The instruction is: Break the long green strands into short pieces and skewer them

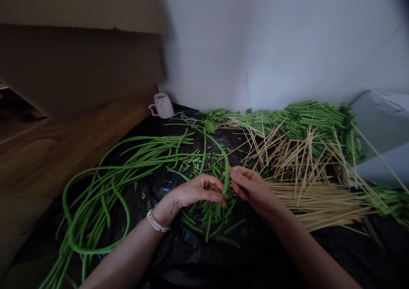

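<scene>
A long green bean arches down from the back into my hands. My left hand, with a beaded bracelet at the wrist, pinches its lower end between thumb and fingers. My right hand is closed at the other side of the same bean, its fingertips against the stalk. Below both hands lies a loose pile of short cut bean pieces on a black plastic sheet. To the left, a tangled bundle of whole long beans spreads over the sheet.
Bamboo skewers lie right of my right hand, others crisscrossed behind them. Stacked bean pieces line the white wall. A mug stands at the back left beside a cardboard box. A pale container stands right.
</scene>
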The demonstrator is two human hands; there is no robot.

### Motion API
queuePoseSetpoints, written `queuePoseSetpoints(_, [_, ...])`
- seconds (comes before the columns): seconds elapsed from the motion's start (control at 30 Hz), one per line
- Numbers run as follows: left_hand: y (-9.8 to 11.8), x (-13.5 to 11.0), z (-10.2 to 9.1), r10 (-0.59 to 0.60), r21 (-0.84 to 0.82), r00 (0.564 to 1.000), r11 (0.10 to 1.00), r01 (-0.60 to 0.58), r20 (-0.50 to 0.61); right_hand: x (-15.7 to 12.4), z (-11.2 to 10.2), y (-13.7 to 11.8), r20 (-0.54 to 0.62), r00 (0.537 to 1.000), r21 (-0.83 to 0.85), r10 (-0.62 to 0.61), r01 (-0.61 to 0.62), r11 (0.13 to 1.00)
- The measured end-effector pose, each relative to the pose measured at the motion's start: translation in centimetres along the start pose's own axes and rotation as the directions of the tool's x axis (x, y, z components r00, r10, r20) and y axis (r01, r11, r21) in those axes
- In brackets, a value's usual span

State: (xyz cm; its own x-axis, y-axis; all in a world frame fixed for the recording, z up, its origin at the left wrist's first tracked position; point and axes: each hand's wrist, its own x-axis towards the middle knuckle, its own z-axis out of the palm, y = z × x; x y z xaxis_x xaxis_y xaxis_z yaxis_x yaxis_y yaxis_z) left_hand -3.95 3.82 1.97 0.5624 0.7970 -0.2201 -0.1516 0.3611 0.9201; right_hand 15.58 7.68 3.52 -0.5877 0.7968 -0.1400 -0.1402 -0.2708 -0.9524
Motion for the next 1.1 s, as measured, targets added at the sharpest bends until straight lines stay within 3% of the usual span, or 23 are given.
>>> queuePoseSetpoints(0.23, [0.4, 0.0, 0.4, -0.047, 0.121, 0.997, 0.992, 0.039, 0.066, 0.1, 0.1, 0.5, 0.023, 1.000, -0.035, -0.005, 0.006, 0.999])
queuePoseSetpoints(0.37, [0.3, 0.1, 0.5, -0.037, 0.126, 0.999, 0.991, 0.037, -0.003, 0.1, 0.0, 0.1, -0.008, 0.998, 0.086, -0.058, 0.059, 0.995])
queuePoseSetpoints(0.5, [-0.2, 0.5, 0.4, 0.038, 0.020, 0.988, 0.999, -0.036, -0.147, -0.1, -0.1, -0.5, -0.077, 0.989, 0.146, -0.124, 0.134, 0.980])
queuePoseSetpoints(0.67, [-0.6, 1.2, 0.5, 0.086, -0.247, 0.939, 0.953, -0.175, -0.333, -0.3, 0.0, -0.6, -0.093, 0.977, -0.051, -0.193, 0.189, 0.981])
queuePoseSetpoints(0.77, [-0.8, 1.5, 0.3, 0.095, -0.329, 0.921, 0.916, -0.229, -0.377, -0.4, 0.5, -0.5, -0.106, 0.958, -0.234, -0.266, 0.236, 0.943])
queuePoseSetpoints(0.97, [-2.3, 2.2, -0.5, 0.085, -0.445, 0.907, 0.850, -0.282, -0.413, -0.5, 1.7, 0.4, -0.096, 0.870, -0.553, -0.484, 0.358, 0.752])
queuePoseSetpoints(1.1, [-2.3, 2.4, -0.2, 0.088, -0.367, 0.889, 0.889, -0.273, -0.449, -0.4, 2.0, 1.1, -0.010, 0.821, -0.656, -0.570, 0.425, 0.623])
